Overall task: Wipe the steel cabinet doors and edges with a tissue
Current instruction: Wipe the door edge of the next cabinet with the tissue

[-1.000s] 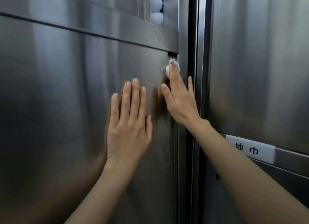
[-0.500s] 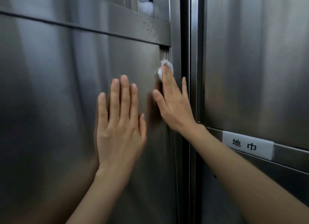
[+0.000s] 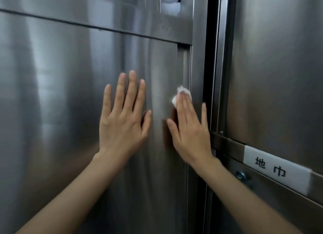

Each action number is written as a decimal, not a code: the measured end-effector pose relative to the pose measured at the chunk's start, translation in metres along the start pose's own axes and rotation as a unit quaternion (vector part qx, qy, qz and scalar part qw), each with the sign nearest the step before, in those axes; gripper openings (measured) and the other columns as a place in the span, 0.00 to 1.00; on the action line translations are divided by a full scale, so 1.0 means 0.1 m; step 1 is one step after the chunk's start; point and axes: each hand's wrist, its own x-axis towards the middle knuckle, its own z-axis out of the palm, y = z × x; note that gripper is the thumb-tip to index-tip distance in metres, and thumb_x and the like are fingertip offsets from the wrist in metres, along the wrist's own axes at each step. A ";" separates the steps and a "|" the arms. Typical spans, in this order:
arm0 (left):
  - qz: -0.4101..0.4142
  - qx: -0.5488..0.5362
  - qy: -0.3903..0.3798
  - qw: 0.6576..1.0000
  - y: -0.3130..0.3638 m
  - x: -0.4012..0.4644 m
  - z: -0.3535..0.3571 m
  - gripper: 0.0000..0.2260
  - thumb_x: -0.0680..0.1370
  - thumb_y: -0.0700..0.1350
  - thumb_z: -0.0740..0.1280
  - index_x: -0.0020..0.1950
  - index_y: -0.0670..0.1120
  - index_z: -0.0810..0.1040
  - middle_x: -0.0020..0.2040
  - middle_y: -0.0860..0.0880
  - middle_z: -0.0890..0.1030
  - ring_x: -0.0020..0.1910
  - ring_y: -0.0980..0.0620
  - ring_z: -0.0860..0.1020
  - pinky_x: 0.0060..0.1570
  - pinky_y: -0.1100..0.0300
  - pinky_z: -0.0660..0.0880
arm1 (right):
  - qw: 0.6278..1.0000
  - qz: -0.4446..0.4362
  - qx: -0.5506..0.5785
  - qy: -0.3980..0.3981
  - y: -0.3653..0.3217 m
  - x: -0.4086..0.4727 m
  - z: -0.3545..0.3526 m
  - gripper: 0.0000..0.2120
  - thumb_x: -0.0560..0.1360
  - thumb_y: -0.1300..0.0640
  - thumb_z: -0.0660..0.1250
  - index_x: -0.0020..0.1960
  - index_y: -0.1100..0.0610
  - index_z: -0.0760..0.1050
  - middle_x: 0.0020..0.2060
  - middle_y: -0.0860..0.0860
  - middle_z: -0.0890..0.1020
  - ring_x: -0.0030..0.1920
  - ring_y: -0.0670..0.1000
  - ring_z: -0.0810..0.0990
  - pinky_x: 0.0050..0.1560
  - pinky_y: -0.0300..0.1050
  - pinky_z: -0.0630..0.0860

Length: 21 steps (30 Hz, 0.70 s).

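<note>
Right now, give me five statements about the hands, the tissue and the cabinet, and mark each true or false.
1. The right hand presses the tissue against the steel door with straight fingers. True.
2. The left hand holds a second tissue. False: it lies flat on the door with spread fingers and holds nothing.
3. The tissue sits near the door's right edge. True.
4. The white label is stuck on the door under the left hand. False: it is on the neighbouring cabinet, to the right.
5. The tissue is under the right palm. False: it is under the fingertips.
</note>
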 end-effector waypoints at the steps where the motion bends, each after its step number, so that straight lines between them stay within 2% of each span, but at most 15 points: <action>1: 0.000 0.001 -0.005 1.000 0.00 0.00 0.00 0.30 0.83 0.54 0.51 0.81 0.41 0.51 0.81 0.40 0.50 0.80 0.41 0.48 0.77 0.41 0.47 | 1.000 -0.001 0.001 -0.004 -0.01 -0.19 0.06 0.32 0.84 0.40 0.40 0.81 0.58 0.47 0.81 0.51 0.50 0.80 0.47 0.46 0.78 0.61 0.45; 3: 0.000 0.010 -0.014 1.000 0.00 -0.01 0.01 0.30 0.83 0.54 0.51 0.81 0.41 0.50 0.81 0.40 0.49 0.80 0.41 0.48 0.77 0.41 0.47 | 1.000 0.000 0.015 -0.007 0.02 -0.17 0.08 0.32 0.84 0.40 0.40 0.81 0.58 0.47 0.81 0.52 0.50 0.80 0.47 0.46 0.78 0.61 0.46; 6: 0.006 0.027 -0.021 0.999 0.01 -0.01 0.04 0.30 0.83 0.54 0.51 0.81 0.41 0.49 0.81 0.39 0.49 0.80 0.40 0.48 0.77 0.41 0.46 | 0.998 0.024 0.048 0.033 -0.05 0.55 -0.08 0.32 0.84 0.41 0.42 0.81 0.58 0.44 0.81 0.52 0.49 0.80 0.47 0.45 0.79 0.57 0.39; 9: 0.006 0.030 -0.018 0.999 0.00 -0.02 0.04 0.30 0.83 0.54 0.52 0.81 0.41 0.50 0.81 0.39 0.50 0.80 0.40 0.49 0.77 0.41 0.46 | 0.995 0.055 0.056 0.068 -0.11 1.07 -0.20 0.32 0.83 0.42 0.42 0.81 0.60 0.47 0.81 0.54 0.51 0.80 0.49 0.48 0.78 0.55 0.38; 12: 0.006 0.028 -0.026 0.999 -0.01 -0.01 0.01 0.30 0.83 0.55 0.51 0.81 0.41 0.50 0.81 0.39 0.50 0.80 0.40 0.48 0.77 0.42 0.46 | 0.996 0.046 0.045 0.064 -0.11 0.68 -0.11 0.31 0.84 0.42 0.43 0.81 0.59 0.47 0.81 0.53 0.51 0.80 0.49 0.47 0.79 0.58 0.41; 15: 0.006 0.027 -0.038 0.999 -0.02 0.00 -0.02 0.31 0.83 0.55 0.52 0.81 0.41 0.49 0.81 0.39 0.50 0.80 0.41 0.48 0.77 0.42 0.46 | 0.998 0.062 0.023 -0.003 -0.18 -0.22 0.08 0.32 0.84 0.40 0.41 0.81 0.58 0.45 0.81 0.53 0.48 0.80 0.49 0.46 0.78 0.61 0.47; 17: 0.006 0.026 -0.047 0.999 -0.02 0.00 -0.02 0.31 0.83 0.55 0.51 0.81 0.41 0.49 0.81 0.39 0.50 0.80 0.40 0.48 0.77 0.42 0.47 | 0.998 0.057 0.016 -0.032 -0.15 -0.50 0.15 0.33 0.84 0.40 0.40 0.81 0.58 0.44 0.81 0.53 0.48 0.80 0.50 0.47 0.77 0.63 0.50; 21: 0.011 0.041 -0.050 0.998 -0.02 0.00 0.00 0.31 0.83 0.55 0.52 0.81 0.41 0.50 0.81 0.38 0.51 0.80 0.39 0.49 0.77 0.41 0.48 | 0.998 0.043 0.037 0.004 -0.08 0.27 0.01 0.33 0.83 0.40 0.40 0.81 0.58 0.43 0.81 0.53 0.47 0.80 0.49 0.45 0.79 0.59 0.42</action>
